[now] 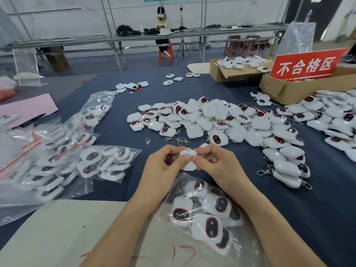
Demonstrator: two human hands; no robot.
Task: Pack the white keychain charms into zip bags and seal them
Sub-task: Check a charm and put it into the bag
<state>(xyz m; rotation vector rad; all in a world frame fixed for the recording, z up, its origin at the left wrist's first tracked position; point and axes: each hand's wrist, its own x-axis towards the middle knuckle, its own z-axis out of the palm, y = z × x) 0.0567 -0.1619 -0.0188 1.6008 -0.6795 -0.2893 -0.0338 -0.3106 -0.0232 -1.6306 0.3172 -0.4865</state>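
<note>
Loading step: my left hand (163,167) and right hand (216,163), fingers curled, pinch one white charm (188,159) just beyond the near, part-filled zip bag (174,186). Next, probably, find the bag's mouth.

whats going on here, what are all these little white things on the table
A person is packing charms. Their left hand and right hand pinch one white keychain charm between them, above a part-filled zip bag at the near table edge. A loose pile of charms waits ahead on the dark cloth, and filled bags lie to the left.
</note>
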